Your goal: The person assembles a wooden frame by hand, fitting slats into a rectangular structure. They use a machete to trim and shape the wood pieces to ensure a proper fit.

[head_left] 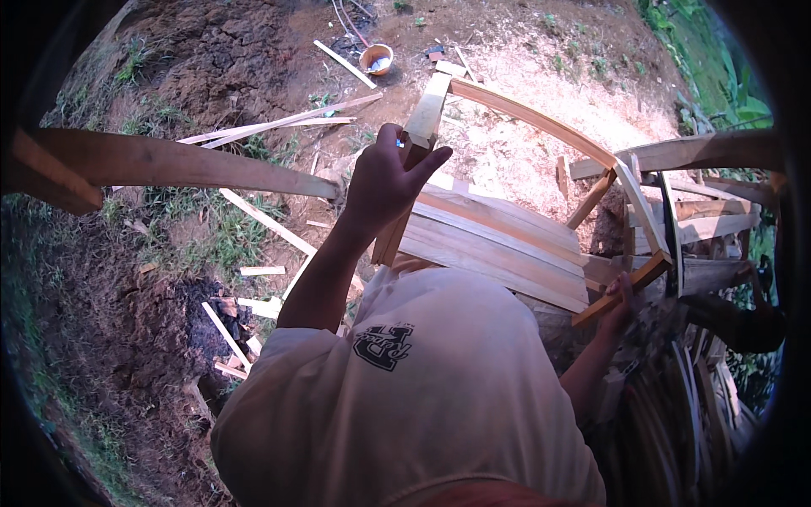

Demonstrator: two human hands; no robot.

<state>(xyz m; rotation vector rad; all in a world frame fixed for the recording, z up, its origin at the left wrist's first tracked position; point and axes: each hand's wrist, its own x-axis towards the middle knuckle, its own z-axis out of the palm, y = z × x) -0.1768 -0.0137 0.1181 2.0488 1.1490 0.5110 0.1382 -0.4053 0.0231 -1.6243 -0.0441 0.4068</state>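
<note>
A wooden frame (534,116) of joined pale and reddish-brown bars stands in front of me, tilted. My left hand (382,180) is closed round its left post, thumb along the right side and fingers partly hidden behind the wood. Down at the frame's right corner, my right hand (619,306) grips the end of a darker bar, its fingers curled over the edge. Between both hands, pale planks (498,245) lie side by side behind the frame; my shirt covers their near edge.
A wooden beam (220,169) juts in from the left. Several loose strips (262,221) and offcuts litter the grassy soil. An orange bucket (377,60) sits at the back. More timber (701,224) is stacked on the right, near a dark, unclear shape (743,317). Shavings (541,68) cover the far ground.
</note>
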